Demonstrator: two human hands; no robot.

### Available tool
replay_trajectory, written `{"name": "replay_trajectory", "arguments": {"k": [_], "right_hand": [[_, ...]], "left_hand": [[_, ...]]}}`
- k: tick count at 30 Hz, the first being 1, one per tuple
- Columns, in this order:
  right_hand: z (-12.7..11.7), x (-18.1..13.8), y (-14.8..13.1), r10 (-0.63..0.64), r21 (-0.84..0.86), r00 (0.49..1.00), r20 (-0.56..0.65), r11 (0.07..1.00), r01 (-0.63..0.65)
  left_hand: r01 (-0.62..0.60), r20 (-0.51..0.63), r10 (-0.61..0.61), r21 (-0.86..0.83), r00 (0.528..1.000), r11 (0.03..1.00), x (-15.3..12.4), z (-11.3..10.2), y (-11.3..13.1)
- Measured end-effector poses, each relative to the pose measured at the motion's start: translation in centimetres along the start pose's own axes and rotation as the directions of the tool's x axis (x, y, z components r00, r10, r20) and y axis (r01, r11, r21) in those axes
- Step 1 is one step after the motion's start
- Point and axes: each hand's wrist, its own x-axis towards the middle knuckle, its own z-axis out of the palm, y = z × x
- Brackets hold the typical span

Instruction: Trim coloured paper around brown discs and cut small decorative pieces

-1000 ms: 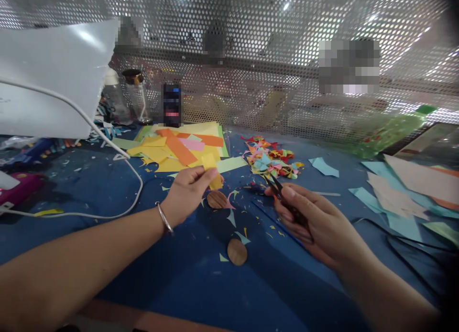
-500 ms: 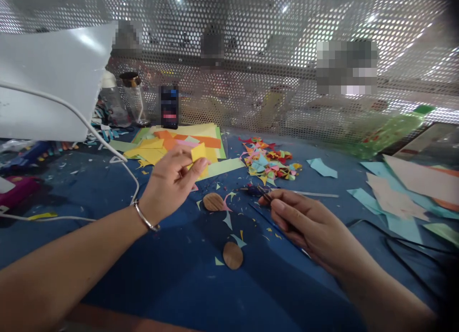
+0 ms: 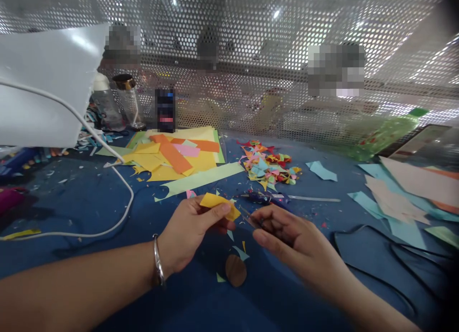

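My left hand [image 3: 190, 234], a metal bangle on its wrist, pinches a small yellow paper piece [image 3: 218, 204] between thumb and fingers above the blue table [image 3: 107, 270]. My right hand [image 3: 287, 236] is closed round small dark scissors [image 3: 251, 219], whose tips point left and almost meet the yellow piece. A brown wooden disc [image 3: 235, 270] lies on the table just below both hands. Small paper snippets are scattered around it.
Sheets of yellow and orange paper [image 3: 172, 155] lie behind the hands, beside a heap of coloured scraps [image 3: 268, 165]. A blue pen [image 3: 265, 197] lies past my right hand. A white cable [image 3: 118, 179] loops at left, black cables [image 3: 376, 255] at right. A perforated metal screen [image 3: 251, 59] closes the back.
My left hand has come down and toward me with the yellow piece. My right hand has moved left with the scissors to meet it. One wooden disc is now hidden behind my hands.
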Motion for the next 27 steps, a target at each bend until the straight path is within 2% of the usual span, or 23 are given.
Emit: {"name": "replay_trajectory", "arguments": {"k": [5,19,27], "right_hand": [[0.06,-0.12,0.37,-0.023,-0.114,1.0,-0.003,0.993,0.023],[-0.03,-0.15,0.26,-0.093,-0.152,0.995,-0.02,0.984,0.089],[-0.04,-0.18,0.23,-0.104,-0.175,0.994,-0.029,0.98,0.098]], "left_hand": [[0.057,0.02,-0.057,-0.022,0.998,0.998,0.05,0.01,-0.04],[0.033,0.153,-0.027,-0.038,0.988,0.999,-0.39,0.23,0.06],[0.037,0.164,-0.029,-0.045,0.986,0.998,-0.6,0.29,0.14]]}}
